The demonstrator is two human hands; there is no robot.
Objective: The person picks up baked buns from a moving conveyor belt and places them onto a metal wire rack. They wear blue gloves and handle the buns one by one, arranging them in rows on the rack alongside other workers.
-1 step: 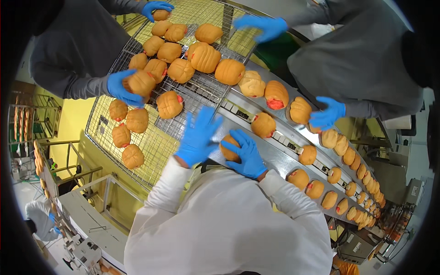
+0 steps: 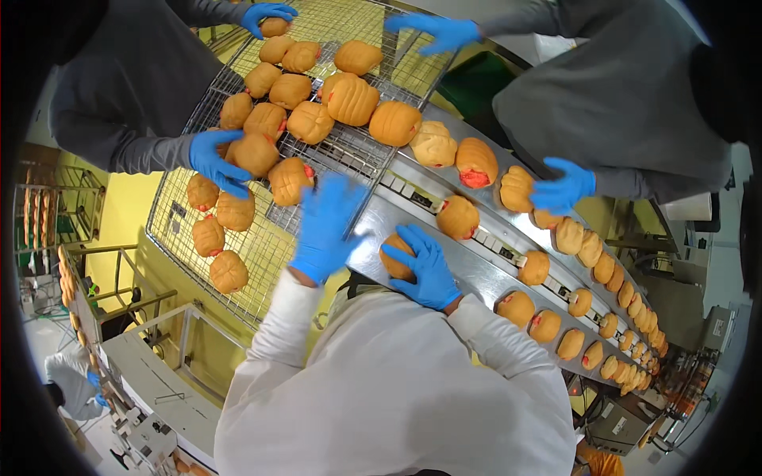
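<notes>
My left hand (image 2: 327,230), in a blue glove, is raised at the inner edge of the wire rack (image 2: 171,230). Its fingers are spread and slightly blurred, holding nothing, and their tips come close to a golden bun (image 2: 290,181) with a red filling at one end. My right hand (image 2: 426,270), gloved in blue too, curls over a bun (image 2: 394,258) on the metal ledge (image 2: 373,230); the glove hides part of that bun. Just beyond it, another filled bun (image 2: 458,217) sits on the conveyor belt (image 2: 494,242).
Across the rack, a co-worker's gloved hand (image 2: 216,161) grips a bun (image 2: 254,153). A second co-worker's hand (image 2: 563,187) touches the buns lined along the far ledge, the other hand (image 2: 436,33) reaching over the rack. Several buns (image 2: 544,326) line the near ledge. A green bin (image 2: 476,83) stands behind.
My left hand has shifted up and slightly left, toward the rack's bun. My right hand stays on its bun. The left co-worker's held bun moved right; the right co-worker's hands moved left.
</notes>
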